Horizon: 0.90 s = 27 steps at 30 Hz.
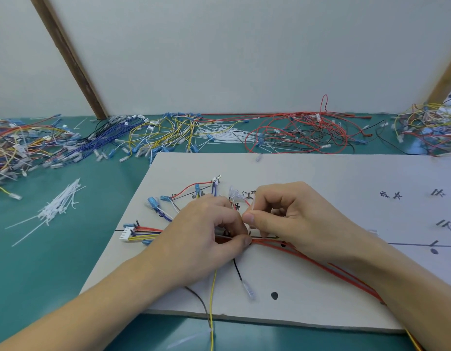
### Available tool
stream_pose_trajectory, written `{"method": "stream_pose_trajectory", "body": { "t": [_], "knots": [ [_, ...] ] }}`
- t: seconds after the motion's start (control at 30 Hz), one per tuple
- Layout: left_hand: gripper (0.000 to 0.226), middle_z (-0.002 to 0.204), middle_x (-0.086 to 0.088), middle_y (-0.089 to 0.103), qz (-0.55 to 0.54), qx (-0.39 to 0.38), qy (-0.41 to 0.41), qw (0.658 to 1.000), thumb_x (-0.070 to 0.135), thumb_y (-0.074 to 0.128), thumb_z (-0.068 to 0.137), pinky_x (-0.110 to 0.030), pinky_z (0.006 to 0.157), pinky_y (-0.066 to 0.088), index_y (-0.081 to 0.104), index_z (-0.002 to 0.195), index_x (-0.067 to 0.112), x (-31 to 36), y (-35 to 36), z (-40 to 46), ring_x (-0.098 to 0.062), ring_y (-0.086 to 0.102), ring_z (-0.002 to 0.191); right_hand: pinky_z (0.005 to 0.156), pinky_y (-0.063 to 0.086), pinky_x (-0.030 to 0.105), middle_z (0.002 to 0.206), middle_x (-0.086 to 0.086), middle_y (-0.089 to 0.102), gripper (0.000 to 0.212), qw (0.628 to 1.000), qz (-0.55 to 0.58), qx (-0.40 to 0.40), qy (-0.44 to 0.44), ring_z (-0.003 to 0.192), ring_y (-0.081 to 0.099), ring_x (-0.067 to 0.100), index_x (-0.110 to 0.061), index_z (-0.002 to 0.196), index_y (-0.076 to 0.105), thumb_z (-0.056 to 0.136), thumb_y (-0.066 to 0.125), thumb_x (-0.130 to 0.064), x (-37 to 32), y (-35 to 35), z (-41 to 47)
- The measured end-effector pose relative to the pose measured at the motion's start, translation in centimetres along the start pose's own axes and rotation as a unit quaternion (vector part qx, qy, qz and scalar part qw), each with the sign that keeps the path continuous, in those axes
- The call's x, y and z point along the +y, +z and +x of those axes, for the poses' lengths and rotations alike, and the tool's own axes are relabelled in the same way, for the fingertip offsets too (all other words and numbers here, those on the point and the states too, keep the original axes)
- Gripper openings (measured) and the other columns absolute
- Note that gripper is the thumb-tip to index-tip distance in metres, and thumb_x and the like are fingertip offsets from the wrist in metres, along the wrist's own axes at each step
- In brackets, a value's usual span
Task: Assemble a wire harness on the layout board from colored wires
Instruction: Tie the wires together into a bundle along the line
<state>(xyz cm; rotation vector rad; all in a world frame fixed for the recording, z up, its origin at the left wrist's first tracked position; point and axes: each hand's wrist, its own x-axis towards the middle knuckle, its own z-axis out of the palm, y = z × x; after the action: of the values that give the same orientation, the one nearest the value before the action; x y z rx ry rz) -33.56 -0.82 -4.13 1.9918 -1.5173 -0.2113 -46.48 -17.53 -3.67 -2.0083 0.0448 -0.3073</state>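
Hid the centre of the wire bundle (143, 233) under both hands, on the layout board (320, 178) atop the green bench (55, 249). Left hand (206, 239), fingers curled, pinched red wires (308, 259) against the board. Right hand (290, 214) pinched a thin white cable tie (252, 202); tie's loop not discernible. Fanned out leftward: blue terminals (152, 202), white connector (125, 234). Trailed off lower edge: yellow wire (212, 300).
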Motion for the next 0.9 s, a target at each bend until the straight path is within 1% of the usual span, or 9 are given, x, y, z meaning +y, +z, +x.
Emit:
{"method": "stream_pose_trajectory", "body": {
  "t": [0.13,0.27,0.37,0.53,0.6,0.67,0.73,0.83,0.9],
  "knots": [
    [0.016,0.074,0.017,0.051,-0.003,-0.006,0.001,1.000,0.030,0.079,0.084,-0.012,0.069,0.030,0.069,0.071,0.030,0.0,0.0,0.0,-0.005,0.051,0.083,0.051,0.033,0.010,0.055,-0.012,0.051,0.027,1.000,0.023,-0.003,0.000,0.052,0.038,0.001,-0.017,0.070,0.064,0.096,0.070,-0.012,0.0,-0.1,-0.2],
    [0.026,0.075,0.018,0.051,-0.005,-0.009,0.003,1.000,0.028,0.080,0.085,-0.011,0.071,0.031,0.063,0.070,0.040,-0.2,-0.1,0.0,-0.002,0.051,0.084,0.051,0.034,0.010,0.056,-0.010,0.054,0.027,0.999,0.041,-0.002,0.003,0.051,0.041,0.001,-0.017,0.069,0.066,0.095,0.071,-0.011,0.1,-0.1,-0.1],
    [0.017,0.078,0.015,0.054,0.000,-0.011,0.008,1.000,0.030,0.079,0.086,-0.012,0.072,0.032,0.069,0.072,0.031,-0.3,-0.1,0.0,-0.005,0.052,0.086,0.051,0.035,0.012,0.056,-0.008,0.056,0.028,0.999,0.034,-0.003,0.008,0.051,0.042,0.001,-0.018,0.068,0.067,0.095,0.071,-0.014,0.1,-0.2,0.1],
    [0.007,0.080,0.015,0.055,-0.007,-0.010,0.025,1.000,0.030,0.079,0.087,-0.014,0.074,0.035,0.077,0.080,0.029,-0.2,-0.3,-0.1,-0.003,0.052,0.087,0.062,0.048,0.034,0.073,0.013,0.071,0.023,0.997,-0.023,-0.045,0.060,0.062,0.058,0.015,-0.011,0.081,0.073,0.094,0.071,-0.030,-1.0,-1.3,0.6],
    [0.006,0.079,0.016,0.054,-0.005,-0.009,0.028,1.000,0.030,0.079,0.087,-0.013,0.074,0.034,0.078,0.081,0.027,-0.2,-0.2,-0.2,-0.003,0.052,0.086,0.072,0.057,0.038,0.080,0.010,0.076,0.016,0.995,-0.063,-0.036,0.062,0.070,0.069,0.022,-0.013,0.087,0.077,0.095,0.070,-0.025,-1.9,-2.2,0.8],
    [0.006,0.079,0.016,0.054,-0.005,-0.005,0.026,1.000,0.031,0.080,0.087,-0.012,0.074,0.034,0.078,0.082,0.028,-0.3,-0.2,-0.2,-0.003,0.052,0.086,0.078,0.059,0.037,0.085,0.003,0.078,0.012,0.993,-0.107,0.004,0.054,0.077,0.073,0.019,-0.017,0.091,0.078,0.096,0.068,-0.021,-2.5,-3.6,0.7],
    [0.005,0.079,0.016,0.055,-0.006,0.000,0.025,1.000,0.030,0.080,0.086,-0.011,0.072,0.032,0.079,0.082,0.028,-0.3,-0.2,-0.2,-0.002,0.052,0.085,0.074,0.058,0.030,0.083,-0.004,0.077,0.011,0.985,-0.161,0.034,0.058,0.077,0.073,0.011,-0.023,0.091,0.078,0.096,0.068,-0.025,-2.8,-4.7,0.3],
    [0.004,0.078,0.018,0.055,-0.004,0.010,0.033,0.999,0.030,0.082,0.085,-0.008,0.072,0.031,0.080,0.082,0.028,-0.4,-0.1,-0.3,0.000,0.053,0.084,0.068,0.051,0.016,0.084,-0.017,0.075,0.007,0.969,-0.235,0.020,0.079,0.078,0.069,0.003,-0.033,0.093,0.077,0.093,0.071,-0.030,-2.6,-5.3,-1.2],
    [0.002,0.080,0.017,0.057,0.003,0.021,0.040,0.999,0.030,0.082,0.085,-0.013,0.075,0.037,0.081,0.084,0.029,-0.4,0.0,-0.4,-0.001,0.053,0.085,0.072,0.053,0.020,0.086,-0.018,0.073,0.007,0.964,-0.253,-0.002,0.085,0.083,0.068,0.005,-0.034,0.095,0.076,0.089,0.073,-0.036,-2.3,-4.8,-2.7]
  ]
}}
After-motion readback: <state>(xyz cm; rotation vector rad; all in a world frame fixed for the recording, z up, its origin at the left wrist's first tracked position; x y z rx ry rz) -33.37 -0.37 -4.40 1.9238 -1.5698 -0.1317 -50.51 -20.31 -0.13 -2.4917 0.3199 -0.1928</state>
